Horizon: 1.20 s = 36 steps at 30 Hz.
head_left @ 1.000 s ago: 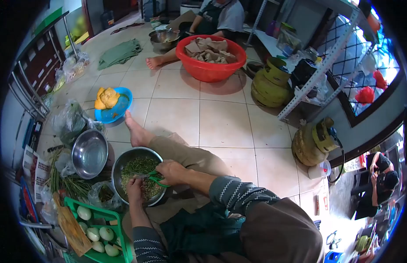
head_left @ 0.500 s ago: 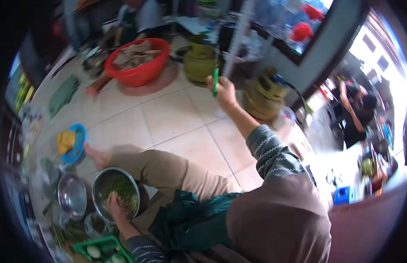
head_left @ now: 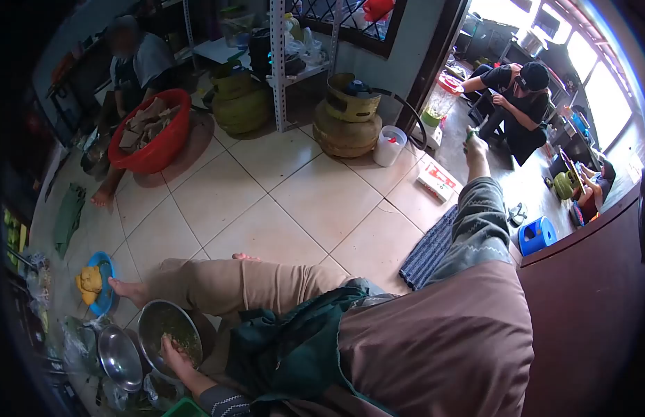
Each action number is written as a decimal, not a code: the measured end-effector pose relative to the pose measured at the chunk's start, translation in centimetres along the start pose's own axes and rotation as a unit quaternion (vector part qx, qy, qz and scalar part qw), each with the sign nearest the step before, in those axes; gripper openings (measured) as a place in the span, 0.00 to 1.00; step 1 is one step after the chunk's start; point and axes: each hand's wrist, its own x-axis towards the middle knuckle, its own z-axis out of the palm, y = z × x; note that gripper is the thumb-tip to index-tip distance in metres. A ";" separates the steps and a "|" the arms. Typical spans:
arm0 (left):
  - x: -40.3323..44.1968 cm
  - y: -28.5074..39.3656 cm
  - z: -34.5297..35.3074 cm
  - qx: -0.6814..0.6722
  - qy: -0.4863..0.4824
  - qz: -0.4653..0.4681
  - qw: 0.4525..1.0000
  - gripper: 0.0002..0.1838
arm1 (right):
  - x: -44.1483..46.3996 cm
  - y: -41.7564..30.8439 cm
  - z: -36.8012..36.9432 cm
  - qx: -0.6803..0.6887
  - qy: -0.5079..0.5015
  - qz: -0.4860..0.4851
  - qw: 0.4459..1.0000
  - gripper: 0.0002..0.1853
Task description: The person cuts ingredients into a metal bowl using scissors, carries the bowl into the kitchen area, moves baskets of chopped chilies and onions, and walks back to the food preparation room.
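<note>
My left hand [head_left: 175,356] reaches over the near rim into a deep metal bowl [head_left: 143,316] of finely chopped greens [head_left: 178,332]. Its fingers are curled low among the greens, and what they hold is hidden. Stretched far out to the right, my right hand [head_left: 477,146] is closed round a green-handled knife [head_left: 470,137]. The blade is hard to make out against the background. A shallower metal bowl [head_left: 119,358] stands left of the deep one.
A blue basin [head_left: 107,295] with yellow food lies by my foot. Across the tiles stand a red tub [head_left: 152,156], gas cylinders [head_left: 347,121] and a white bucket [head_left: 390,147]. Co-workers [head_left: 520,104] crouch beyond the doorway; another person [head_left: 138,66] sits behind the tub.
My view has turned to the right. The right arm, with the knife, has swung from above the tiles toward the doorway. My left hand stays in the deep bowl.
</note>
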 end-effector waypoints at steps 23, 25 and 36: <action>2.3 -1.4 -0.6 -0.026 0.025 0.060 0.998 0.12 | 2.0 -7.5 -2.8 -0.171 0.099 -0.065 0.978 0.42; 2.8 -1.6 -1.0 -0.013 0.012 0.047 0.999 0.12 | 1.8 -10.2 -3.0 -0.136 0.108 -0.068 0.982 0.41; -2.9 2.7 1.6 0.137 0.016 0.097 0.986 0.24 | -3.5 -14.3 0.9 0.117 0.091 -0.312 0.939 0.21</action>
